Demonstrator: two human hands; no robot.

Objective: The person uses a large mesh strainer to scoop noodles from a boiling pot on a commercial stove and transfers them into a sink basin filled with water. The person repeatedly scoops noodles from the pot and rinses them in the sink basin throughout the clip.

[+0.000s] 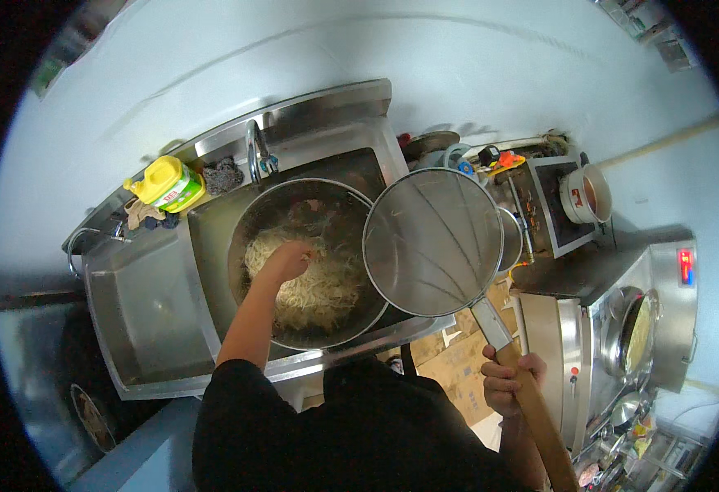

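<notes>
A large round metal basin (369, 320) stands in the sink, holding water and a heap of pale shredded strips (319, 295), perhaps a shredded vegetable. My left hand (290, 261) reaches into the basin at the heap, its fingers partly hidden, so their grip does not show. My right hand (510, 381) is closed round the wooden handle (535, 409) of a large round mesh strainer (433, 243). The strainer's rim overlaps the basin's right edge in view, and a few pale strands cling to its mesh.
A second sink bowl (150, 307) lies at the left. Behind the basin are a faucet (254, 150), a dark scouring pad (223, 176) and a yellow plastic jug (169, 184). To the right stand a white pot (584, 194) on a cooktop and a wide pan (639, 332) on a steel counter.
</notes>
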